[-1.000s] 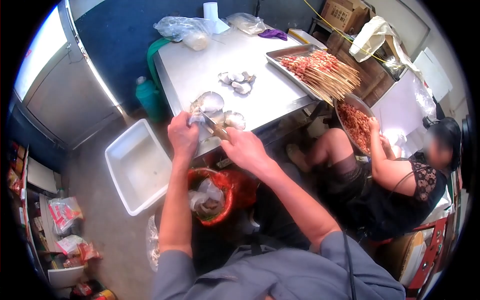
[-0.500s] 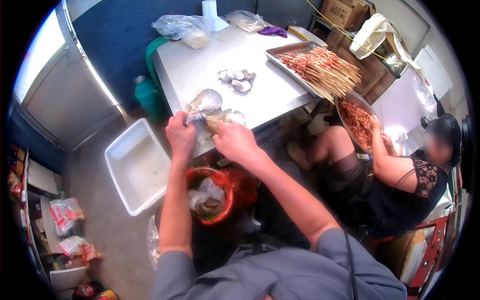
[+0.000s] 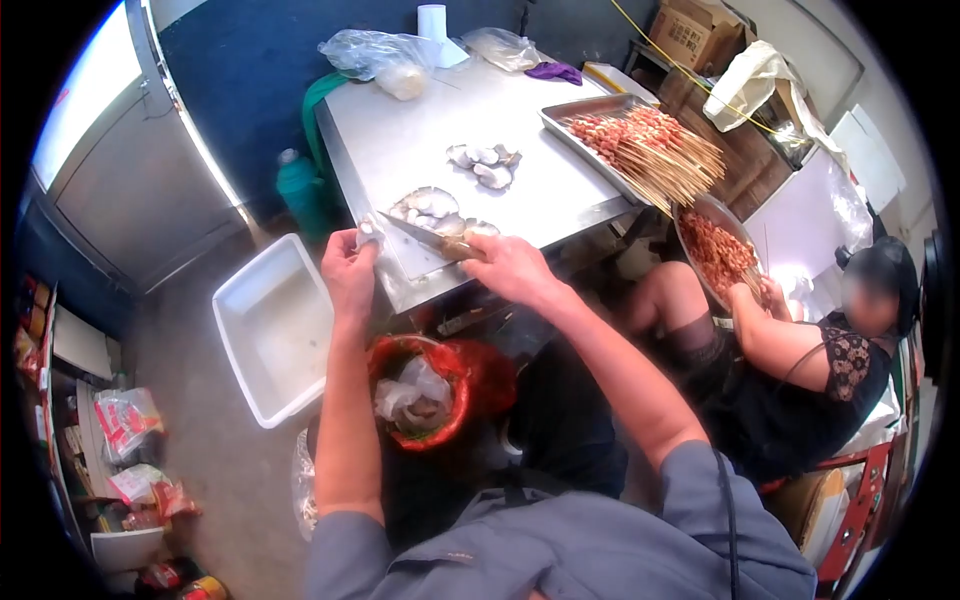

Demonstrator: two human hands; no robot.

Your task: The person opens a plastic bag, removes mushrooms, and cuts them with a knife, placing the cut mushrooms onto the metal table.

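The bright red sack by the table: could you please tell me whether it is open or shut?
Open: the mouth of the red sack gapes wide, exposing translucent whitish plastic inside.

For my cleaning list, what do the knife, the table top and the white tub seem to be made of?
Knife: the greyish blade looks like steel; the brownish handle may be wood, but it is partly covered.
Table top: probably smooth stainless steel, judging by its pale sheen, though glare hides the exact finish.
White tub: likely plastic, from its even colour and rounded corners.
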